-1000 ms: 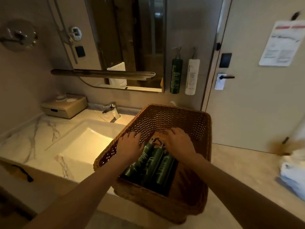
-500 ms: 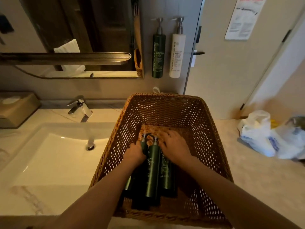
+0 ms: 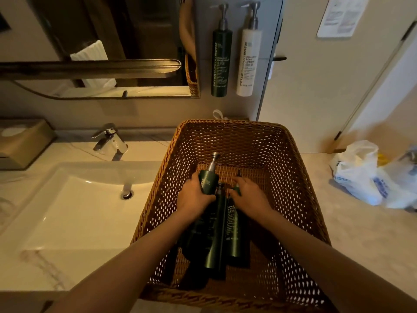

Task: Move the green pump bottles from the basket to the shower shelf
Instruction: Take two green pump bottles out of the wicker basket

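Observation:
A brown wicker basket (image 3: 282,159) stands on the counter in front of me with dark green pump bottles lying inside. My left hand (image 3: 194,197) is shut on one green pump bottle (image 3: 208,180) and holds it tilted up, its silver pump pointing away from me. My right hand (image 3: 249,198) grips the top of another green bottle (image 3: 235,233) that lies on the basket floor. Between them lies a third green bottle (image 3: 215,240). No shower shelf is in view.
A white sink (image 3: 74,206) with a chrome tap (image 3: 108,141) lies left of the basket. A green and a white pump bottle (image 3: 248,62) hang on the wall. A tissue box (image 3: 22,143) sits far left. Plastic bags (image 3: 365,175) lie right.
My left hand has closed on one bottle and raised its pump end off the others. My right hand has settled onto the right bottle's top. The view has come closer to the basket.

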The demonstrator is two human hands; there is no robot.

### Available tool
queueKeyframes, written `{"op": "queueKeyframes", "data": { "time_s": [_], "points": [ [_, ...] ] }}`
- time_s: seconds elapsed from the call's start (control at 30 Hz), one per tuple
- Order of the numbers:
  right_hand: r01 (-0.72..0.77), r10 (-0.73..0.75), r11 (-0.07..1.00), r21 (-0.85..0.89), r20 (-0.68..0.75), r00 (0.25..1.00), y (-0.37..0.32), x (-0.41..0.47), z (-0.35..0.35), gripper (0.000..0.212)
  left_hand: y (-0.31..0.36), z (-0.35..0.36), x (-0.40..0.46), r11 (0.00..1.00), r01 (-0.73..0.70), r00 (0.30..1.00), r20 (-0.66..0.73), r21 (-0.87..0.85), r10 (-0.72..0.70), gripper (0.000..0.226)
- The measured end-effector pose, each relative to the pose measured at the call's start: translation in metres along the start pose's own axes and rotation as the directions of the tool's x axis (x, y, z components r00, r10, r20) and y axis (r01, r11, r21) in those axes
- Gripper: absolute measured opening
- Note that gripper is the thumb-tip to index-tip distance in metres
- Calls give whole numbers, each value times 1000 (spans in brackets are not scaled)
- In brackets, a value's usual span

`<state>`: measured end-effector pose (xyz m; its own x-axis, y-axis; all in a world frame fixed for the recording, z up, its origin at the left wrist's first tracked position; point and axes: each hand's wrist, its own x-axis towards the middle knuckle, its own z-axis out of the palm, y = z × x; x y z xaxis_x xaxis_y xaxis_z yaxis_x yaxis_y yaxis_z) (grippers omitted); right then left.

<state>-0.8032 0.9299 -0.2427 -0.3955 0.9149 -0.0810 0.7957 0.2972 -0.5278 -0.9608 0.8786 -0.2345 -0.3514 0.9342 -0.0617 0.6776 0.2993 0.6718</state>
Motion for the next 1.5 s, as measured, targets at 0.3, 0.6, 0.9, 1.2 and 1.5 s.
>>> {"op": "queueKeyframes", "data": {
  "time_s": [0.3,0.6,0.9,1.2,1.5],
  "points": [
    [-120,103,988,99,160,982,-28,-5,42,59,40,-71,-50,945,-211,969,-178,-249,170,76],
    [-456,393,843,286,253,884,-47,-5,86,57,37,-131,-60,891,-193,957,-280,-411,78,76],
    [-454,299,715,532,354,886,-52,-8,48,60,12,-142,-66,845,-130,966,-258,-518,-10,73],
    [-52,-13,658,751,80,997,-81,-51,-73,52,31,-152,-97,828,-142,950,-310,-542,-40,76],
    [284,-321,546,788,-117,940,-78,-105,-160,48,94,-129,-164,856,-199,881,-469,-478,-57,77]
  ]
}}
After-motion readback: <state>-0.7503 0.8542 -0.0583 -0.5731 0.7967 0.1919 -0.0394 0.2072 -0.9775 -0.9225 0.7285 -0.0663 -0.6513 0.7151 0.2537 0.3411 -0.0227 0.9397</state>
